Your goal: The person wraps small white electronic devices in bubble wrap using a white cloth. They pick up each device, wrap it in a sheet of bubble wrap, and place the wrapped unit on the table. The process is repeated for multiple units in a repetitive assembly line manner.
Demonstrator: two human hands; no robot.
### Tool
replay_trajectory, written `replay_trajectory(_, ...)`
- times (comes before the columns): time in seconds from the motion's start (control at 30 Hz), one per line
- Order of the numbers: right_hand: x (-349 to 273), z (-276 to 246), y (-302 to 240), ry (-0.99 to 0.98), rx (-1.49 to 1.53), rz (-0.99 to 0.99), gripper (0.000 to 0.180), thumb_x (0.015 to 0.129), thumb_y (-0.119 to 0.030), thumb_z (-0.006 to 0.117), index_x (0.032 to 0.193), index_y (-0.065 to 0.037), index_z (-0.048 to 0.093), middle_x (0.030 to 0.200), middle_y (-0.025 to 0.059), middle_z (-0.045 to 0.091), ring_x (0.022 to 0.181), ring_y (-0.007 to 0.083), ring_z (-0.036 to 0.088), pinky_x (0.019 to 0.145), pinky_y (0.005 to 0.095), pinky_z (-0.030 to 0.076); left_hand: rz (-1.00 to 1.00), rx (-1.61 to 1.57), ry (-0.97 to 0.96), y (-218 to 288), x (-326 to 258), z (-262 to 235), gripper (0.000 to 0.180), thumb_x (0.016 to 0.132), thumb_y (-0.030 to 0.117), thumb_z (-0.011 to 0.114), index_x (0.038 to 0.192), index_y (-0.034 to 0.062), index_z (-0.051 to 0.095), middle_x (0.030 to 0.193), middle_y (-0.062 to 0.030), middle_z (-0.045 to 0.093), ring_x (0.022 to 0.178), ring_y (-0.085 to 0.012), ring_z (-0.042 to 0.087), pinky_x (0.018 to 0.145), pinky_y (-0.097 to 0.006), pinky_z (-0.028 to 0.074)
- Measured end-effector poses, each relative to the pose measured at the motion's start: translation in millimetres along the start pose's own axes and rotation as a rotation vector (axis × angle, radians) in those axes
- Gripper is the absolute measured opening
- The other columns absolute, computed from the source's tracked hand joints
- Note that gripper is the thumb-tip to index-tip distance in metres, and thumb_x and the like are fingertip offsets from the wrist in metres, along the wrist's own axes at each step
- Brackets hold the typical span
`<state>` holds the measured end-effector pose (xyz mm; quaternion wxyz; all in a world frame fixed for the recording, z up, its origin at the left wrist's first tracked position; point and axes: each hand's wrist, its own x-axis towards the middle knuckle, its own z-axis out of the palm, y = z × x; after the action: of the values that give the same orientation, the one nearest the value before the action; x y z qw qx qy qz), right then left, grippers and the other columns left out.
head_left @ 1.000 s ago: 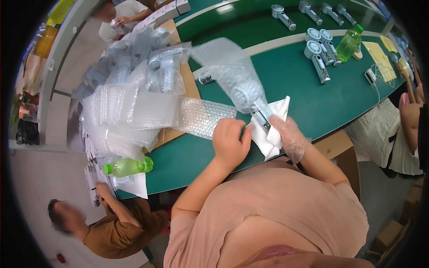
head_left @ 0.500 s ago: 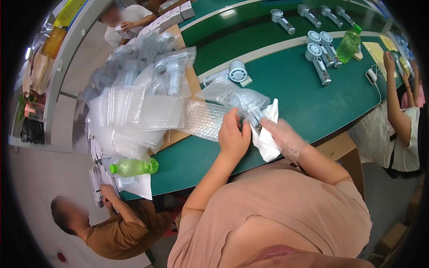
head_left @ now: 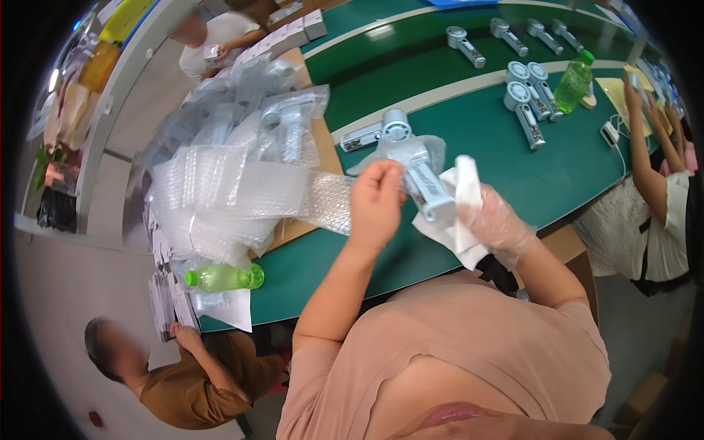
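Note:
My left hand [head_left: 375, 205] grips a clear bubble-wrap sleeve [head_left: 433, 150] around a light blue handheld fan [head_left: 419, 174], raised above the green table [head_left: 513, 169]. My right hand [head_left: 499, 224], in a thin clear glove, holds the lower end of the fan together with a white cloth [head_left: 458, 220]. The fan's round head points away from me and its handle comes toward me.
A big pile of bubble-wrap bags [head_left: 227, 183] covers the table's left part. A green bottle [head_left: 224, 277] lies near the left edge; another [head_left: 572, 82] stands far right among several fans [head_left: 524, 103]. One person [head_left: 176, 359] sits lower left, another [head_left: 660, 191] at right.
Both hands have lifted the fan off the table and the bubble-wrap sleeve now sits over its head. The person at right has raised an arm.

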<state>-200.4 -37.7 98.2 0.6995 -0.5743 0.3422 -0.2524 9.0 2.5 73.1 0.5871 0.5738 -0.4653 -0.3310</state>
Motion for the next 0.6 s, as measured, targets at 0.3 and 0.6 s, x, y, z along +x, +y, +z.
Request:
replay_trajectory(0.3,29.4,-24.9,3.4,-0.053,-0.812,-0.679,0.024,0.068,-0.009,0.078,0.089,-0.009,0.066,0.083,0.013,0.065,0.078,0.0365,0.063,0.068,0.0437,0.05,-0.373,-0.319,-0.197,21.3,2.7,-21.7,0.013,0.1,0.014,0.061,0.097,0.0021,0.065,0.075,0.0017,0.059,0.062,-0.0048,0.052,0.056,-0.021,0.043)
replay_trajectory(0.6,33.8,-35.1,-33.3,-0.171,-0.786,-0.825,0.028,0.065,-0.015,0.083,0.085,-0.007,0.063,0.079,0.01,0.061,0.075,0.0326,0.061,0.064,0.0404,0.048,-0.177,-0.038,-0.222,51.1,21.8,-27.3,0.013,0.097,0.011,0.058,0.089,0.0016,0.063,0.076,0.0007,0.059,0.065,-0.0073,0.052,0.059,-0.024,0.043)
